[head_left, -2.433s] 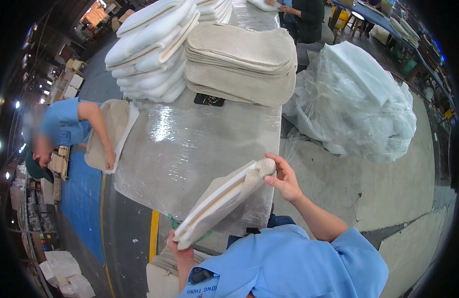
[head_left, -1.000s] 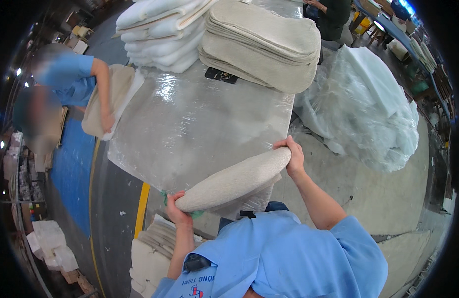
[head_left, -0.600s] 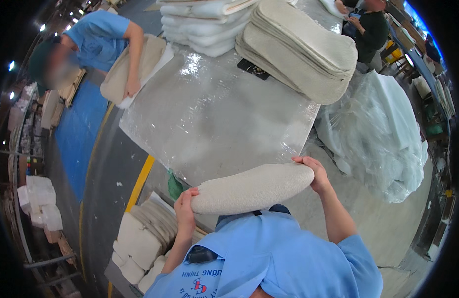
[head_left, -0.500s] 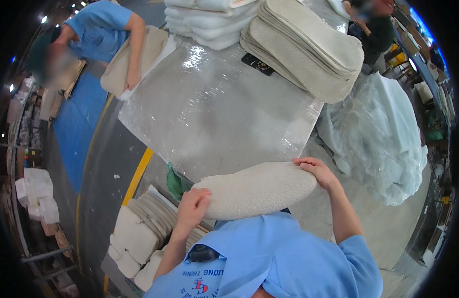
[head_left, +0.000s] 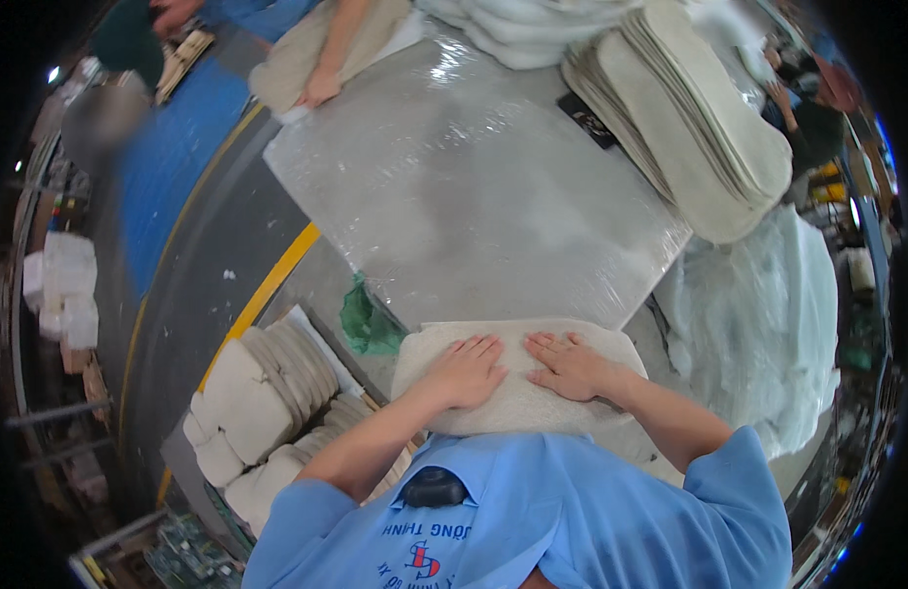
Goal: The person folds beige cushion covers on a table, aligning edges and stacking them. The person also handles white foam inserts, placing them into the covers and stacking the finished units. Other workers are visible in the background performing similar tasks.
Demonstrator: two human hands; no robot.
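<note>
A beige, padded fabric cushion piece (head_left: 518,417) with rounded ends lies crosswise at the near edge of a table, close against my body. My left hand (head_left: 467,373) rests flat on its left half, fingers stretched toward the middle. On its right half, my right hand (head_left: 572,367) lies palm down with the fingers apart. Neither hand grips anything. Beyond the piece stretches the table (head_left: 474,216), its top wrapped in shiny clear plastic film. The underside of the piece is hidden.
A stack of beige cushion pieces (head_left: 685,128) stands at the far right, beside a dark flat object (head_left: 586,120). White padding (head_left: 533,34) is piled behind. Bagged plastic (head_left: 753,324) bulges at right. Bundled beige pieces (head_left: 263,388) and green plastic (head_left: 368,322) are at left. A co-worker's hand (head_left: 321,86) presses another piece.
Both my hands have moved from the ends of the cushion piece inward onto its top and now lie flat. The piece sits flatter, and the view has shifted.
</note>
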